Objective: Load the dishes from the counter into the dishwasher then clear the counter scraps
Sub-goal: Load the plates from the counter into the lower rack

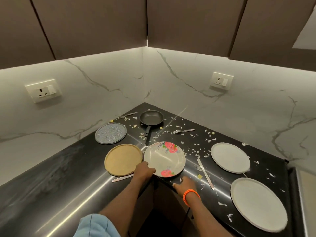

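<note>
A white plate with red flowers [165,158] lies at the inner corner of the black counter [51,177]. My left hand [144,170] grips its near-left rim. My right hand [183,184] rests flat on the counter edge just right of that plate, holding nothing. A tan plate [123,159] lies to its left, a speckled blue plate [110,133] behind that. Two pale plates [230,157] [258,203] lie on the right. A black frying pan [151,118] sits near the back corner. White scraps [195,151] are strewn over the right half.
Two forks [183,130] [128,114] lie near the pan. One knife [205,173] lies between the flowered and pale plates, another [122,177] in front of the tan plate. Marble walls with sockets [42,90] [221,80] close the corner under dark cabinets.
</note>
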`<move>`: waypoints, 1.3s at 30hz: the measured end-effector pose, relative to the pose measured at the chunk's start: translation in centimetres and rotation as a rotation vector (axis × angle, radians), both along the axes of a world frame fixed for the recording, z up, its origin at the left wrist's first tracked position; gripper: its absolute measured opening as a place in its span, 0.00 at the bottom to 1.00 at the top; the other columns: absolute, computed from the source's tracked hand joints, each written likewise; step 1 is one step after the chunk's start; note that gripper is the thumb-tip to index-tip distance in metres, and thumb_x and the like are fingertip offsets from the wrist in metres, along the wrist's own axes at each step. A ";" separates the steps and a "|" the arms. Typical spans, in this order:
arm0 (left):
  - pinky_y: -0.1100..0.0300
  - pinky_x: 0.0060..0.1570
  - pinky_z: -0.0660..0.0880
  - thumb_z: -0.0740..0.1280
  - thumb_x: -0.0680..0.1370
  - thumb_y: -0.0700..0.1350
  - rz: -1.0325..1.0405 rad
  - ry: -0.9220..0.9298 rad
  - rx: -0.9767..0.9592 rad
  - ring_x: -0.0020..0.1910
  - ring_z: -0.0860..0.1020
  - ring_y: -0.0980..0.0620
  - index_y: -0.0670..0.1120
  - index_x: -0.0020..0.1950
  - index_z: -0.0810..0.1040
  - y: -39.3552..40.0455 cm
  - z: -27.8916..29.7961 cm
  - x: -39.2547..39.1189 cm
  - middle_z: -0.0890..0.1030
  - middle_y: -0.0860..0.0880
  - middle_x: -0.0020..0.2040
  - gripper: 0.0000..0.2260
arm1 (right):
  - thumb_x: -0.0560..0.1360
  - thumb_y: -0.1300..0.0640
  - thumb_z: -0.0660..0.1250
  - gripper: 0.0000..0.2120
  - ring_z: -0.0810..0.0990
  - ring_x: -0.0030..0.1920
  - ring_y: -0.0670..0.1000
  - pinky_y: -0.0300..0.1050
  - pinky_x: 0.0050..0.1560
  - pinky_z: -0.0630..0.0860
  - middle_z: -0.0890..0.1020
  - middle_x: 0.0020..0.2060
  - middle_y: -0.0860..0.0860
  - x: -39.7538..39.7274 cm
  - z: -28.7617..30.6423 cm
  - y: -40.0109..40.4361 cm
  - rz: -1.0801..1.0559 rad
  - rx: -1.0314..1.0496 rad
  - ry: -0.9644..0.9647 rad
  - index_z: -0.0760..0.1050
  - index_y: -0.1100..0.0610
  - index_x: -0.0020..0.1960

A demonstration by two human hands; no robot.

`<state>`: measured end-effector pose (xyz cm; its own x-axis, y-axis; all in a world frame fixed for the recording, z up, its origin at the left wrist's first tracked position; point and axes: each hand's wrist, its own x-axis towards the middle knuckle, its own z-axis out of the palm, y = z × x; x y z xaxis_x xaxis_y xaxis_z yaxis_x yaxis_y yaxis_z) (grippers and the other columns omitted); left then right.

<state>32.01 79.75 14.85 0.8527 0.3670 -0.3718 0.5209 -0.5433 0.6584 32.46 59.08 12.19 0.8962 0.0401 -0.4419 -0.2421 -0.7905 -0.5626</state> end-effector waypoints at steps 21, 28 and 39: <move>0.51 0.44 0.82 0.70 0.77 0.56 0.367 0.136 -0.298 0.48 0.81 0.42 0.37 0.65 0.75 3.0 -6.4 11.9 0.81 0.40 0.54 0.27 | 0.70 0.59 0.69 0.14 0.82 0.47 0.55 0.44 0.43 0.79 0.84 0.49 0.53 11.2 -5.2 3.4 -0.441 0.166 0.008 0.77 0.57 0.56; 0.59 0.34 0.78 0.66 0.79 0.53 0.261 0.051 -0.339 0.42 0.82 0.47 0.37 0.64 0.78 2.4 -2.8 15.4 0.83 0.44 0.49 0.21 | 0.78 0.54 0.66 0.11 0.76 0.46 0.56 0.45 0.46 0.72 0.79 0.49 0.54 12.3 -3.8 3.1 -0.565 0.213 -0.058 0.72 0.56 0.58; 0.59 0.34 0.76 0.68 0.80 0.45 0.015 0.107 -0.538 0.39 0.81 0.49 0.42 0.52 0.77 -1.2 -1.2 15.7 0.84 0.44 0.45 0.07 | 0.76 0.62 0.64 0.04 0.78 0.36 0.53 0.46 0.32 0.77 0.79 0.42 0.55 8.7 -1.7 -2.5 -0.950 0.318 -0.180 0.73 0.59 0.51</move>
<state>47.69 78.58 13.67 0.7956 0.1128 -0.5952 0.6057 -0.1361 0.7839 41.12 56.58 10.49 0.6705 -0.6308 -0.3905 -0.5829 -0.1224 -0.8033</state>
